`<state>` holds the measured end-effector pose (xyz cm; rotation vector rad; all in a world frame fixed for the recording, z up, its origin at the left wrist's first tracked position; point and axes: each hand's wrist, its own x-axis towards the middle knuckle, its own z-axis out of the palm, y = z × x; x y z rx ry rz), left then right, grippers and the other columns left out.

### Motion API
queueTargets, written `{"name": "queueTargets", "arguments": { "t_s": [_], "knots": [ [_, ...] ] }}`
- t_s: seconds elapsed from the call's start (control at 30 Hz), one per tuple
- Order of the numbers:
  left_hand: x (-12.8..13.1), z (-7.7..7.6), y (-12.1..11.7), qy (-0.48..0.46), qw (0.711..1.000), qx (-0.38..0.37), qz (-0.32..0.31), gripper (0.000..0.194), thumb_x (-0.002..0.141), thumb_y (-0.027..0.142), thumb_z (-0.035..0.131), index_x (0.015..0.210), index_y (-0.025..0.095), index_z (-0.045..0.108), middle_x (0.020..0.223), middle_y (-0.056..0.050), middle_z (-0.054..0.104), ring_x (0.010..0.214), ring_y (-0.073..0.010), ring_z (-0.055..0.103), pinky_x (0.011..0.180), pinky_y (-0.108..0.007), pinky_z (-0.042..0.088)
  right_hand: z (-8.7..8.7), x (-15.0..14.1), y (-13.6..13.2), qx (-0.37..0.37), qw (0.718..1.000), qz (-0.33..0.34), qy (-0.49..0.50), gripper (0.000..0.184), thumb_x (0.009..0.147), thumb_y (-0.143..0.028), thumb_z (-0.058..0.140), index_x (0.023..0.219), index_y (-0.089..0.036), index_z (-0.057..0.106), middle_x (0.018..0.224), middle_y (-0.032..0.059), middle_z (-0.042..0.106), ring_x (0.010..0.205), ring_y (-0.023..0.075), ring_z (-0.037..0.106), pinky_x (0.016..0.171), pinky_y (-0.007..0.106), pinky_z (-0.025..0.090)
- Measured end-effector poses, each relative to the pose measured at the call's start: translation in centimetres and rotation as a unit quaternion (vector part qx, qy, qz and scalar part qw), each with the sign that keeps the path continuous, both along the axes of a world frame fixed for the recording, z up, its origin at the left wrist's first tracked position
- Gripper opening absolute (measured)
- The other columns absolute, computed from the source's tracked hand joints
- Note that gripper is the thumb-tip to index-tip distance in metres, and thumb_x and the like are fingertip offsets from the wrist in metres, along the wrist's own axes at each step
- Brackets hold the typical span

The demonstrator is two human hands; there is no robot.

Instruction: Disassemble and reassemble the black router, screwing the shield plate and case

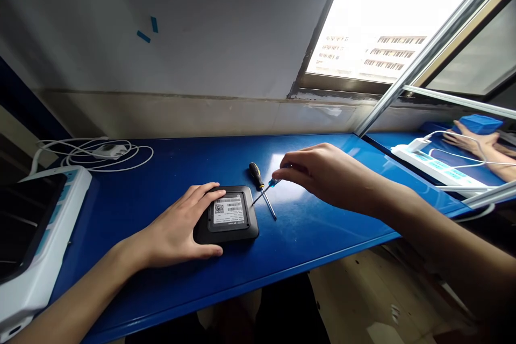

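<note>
A black square device (253,228) with a white barcode label (228,209) lies flat on the blue table (322,231). My left hand (183,223) rests around its left side, fingers spread over the top edge and thumb along the near edge. In my right hand (312,169) is a screwdriver (274,181) with a clear blue handle, its shaft slanting down to the device's right edge. Whether the tip touches the device I cannot tell. Behind that shaft lies a second screwdriver (256,175) with a black and yellow handle, its metal shaft pointing towards me.
Coiled white cable with an adapter (110,150) lies at the back left. A white power strip with a black-screened device (30,215) stands at left. Beyond a metal frame (382,102), another person's hand (470,137) touches a blue box (479,123) near another power strip (439,166).
</note>
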<state>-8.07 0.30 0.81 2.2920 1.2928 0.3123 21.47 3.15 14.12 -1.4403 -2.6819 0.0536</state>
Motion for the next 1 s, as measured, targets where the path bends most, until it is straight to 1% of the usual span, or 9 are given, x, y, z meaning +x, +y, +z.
{"name": "queueTargets", "arguments": {
  "t_s": [0.2, 0.37, 0.43, 0.5, 0.6, 0.67, 0.73, 0.83, 1.0],
  "knots": [
    [0.1, -0.1, 0.0, -0.015, 1.0, 0.008, 0.003, 0.096, 0.075, 0.064, 0.081, 0.156, 0.036, 0.035, 0.168, -0.009, 0.028, 0.152, -0.0413, 0.031, 0.119, -0.062, 0.039, 0.8, -1.3, 0.3, -0.023, 1.0, 0.014, -0.005, 0.034, 0.101, -0.045, 0.057, 0.086, -0.023, 0.078, 0.069, -0.0005, 0.072, 0.051, 0.0104, 0.055, 0.047, 0.024, 0.034],
    [0.2, -0.1, 0.1, -0.006, 1.0, -0.003, 0.003, 0.097, 0.076, 0.065, 0.079, 0.156, 0.037, 0.032, 0.169, -0.008, 0.024, 0.154, -0.0396, 0.027, 0.121, -0.062, 0.036, 0.5, 0.1, 1.1, -0.042, 0.999, -0.017, -0.002, 0.038, 0.101, -0.049, 0.056, 0.082, -0.021, 0.075, 0.07, 0.0, 0.072, 0.052, 0.0106, 0.053, 0.049, 0.024, 0.035],
    [0.1, -0.1, 0.0, -0.004, 1.0, -0.001, 0.004, 0.098, 0.076, 0.066, 0.079, 0.156, 0.038, 0.03, 0.169, -0.007, 0.024, 0.154, -0.039, 0.026, 0.121, -0.062, 0.036, -0.6, 1.6, 1.5, -0.05, 0.998, -0.026, 0.013, 0.037, 0.102, -0.048, 0.055, 0.087, -0.021, 0.076, 0.072, 0.001, 0.072, 0.055, 0.0114, 0.055, 0.053, 0.025, 0.037],
    [0.0, -0.2, 0.0, -0.004, 1.0, -0.001, 0.007, 0.097, 0.077, 0.066, 0.078, 0.156, 0.039, 0.029, 0.169, -0.007, 0.024, 0.154, -0.0384, 0.027, 0.121, -0.061, 0.036, -2.3, 3.3, 1.7, -0.062, 0.996, -0.052, 0.032, 0.039, 0.102, -0.047, 0.053, 0.091, -0.019, 0.076, 0.067, 0.0023, 0.069, 0.055, 0.0125, 0.055, 0.056, 0.026, 0.038],
    [-0.1, -0.3, 0.0, -0.003, 1.0, -0.008, 0.008, 0.096, 0.078, 0.064, 0.078, 0.156, 0.041, 0.027, 0.169, -0.006, 0.022, 0.153, -0.038, 0.029, 0.12, -0.061, 0.039, -5.7, 5.8, 1.1, -0.152, 0.982, -0.098, 0.062, 0.039, 0.101, -0.045, 0.053, 0.089, -0.015, 0.075, 0.058, 0.0027, 0.063, 0.052, 0.0138, 0.053, 0.057, 0.027, 0.038],
    [0.0, -0.4, 0.0, -0.003, 1.0, -0.015, 0.01, 0.096, 0.078, 0.061, 0.08, 0.156, 0.041, 0.027, 0.169, -0.005, 0.022, 0.152, -0.0379, 0.031, 0.118, -0.06, 0.041, -7.8, 6.8, 0.3, -0.173, 0.976, -0.111, 0.075, 0.038, 0.101, -0.041, 0.05, 0.091, -0.015, 0.075, 0.063, 0.0042, 0.065, 0.054, 0.0143, 0.055, 0.057, 0.027, 0.039],
    [0.0, -0.4, 0.1, -0.002, 1.0, -0.019, 0.013, 0.096, 0.078, 0.059, 0.081, 0.155, 0.041, 0.027, 0.168, -0.006, 0.023, 0.151, -0.038, 0.032, 0.117, -0.059, 0.044, -9.2, 7.4, -0.5, -0.174, 0.973, -0.116, 0.093, 0.039, 0.102, -0.041, 0.047, 0.094, -0.015, 0.075, 0.071, 0.006, 0.069, 0.059, 0.0149, 0.057, 0.059, 0.027, 0.041],
    [-0.1, -0.5, 0.1, -0.005, 1.0, -0.014, 0.013, 0.096, 0.078, 0.059, 0.081, 0.156, 0.042, 0.026, 0.168, -0.006, 0.024, 0.151, -0.0385, 0.033, 0.116, -0.06, 0.045, -9.8, 8.1, -1.4, -0.165, 0.971, -0.119, 0.124, 0.043, 0.103, -0.047, 0.043, 0.099, -0.017, 0.073, 0.071, 0.0045, 0.068, 0.059, 0.0151, 0.057, 0.059, 0.028, 0.042],
    [-0.3, -0.7, 0.1, -0.011, 1.0, -0.006, 0.009, 0.097, 0.078, 0.06, 0.081, 0.156, 0.043, 0.026, 0.167, -0.006, 0.026, 0.15, -0.0398, 0.034, 0.115, -0.062, 0.045, -9.7, 9.5, -1.1, -0.107, 0.97, -0.142, 0.167, 0.048, 0.1, -0.059, 0.042, 0.093, -0.02, 0.069, 0.066, 0.0028, 0.067, 0.058, 0.0174, 0.06, 0.057, 0.029, 0.044]
  ]
}}
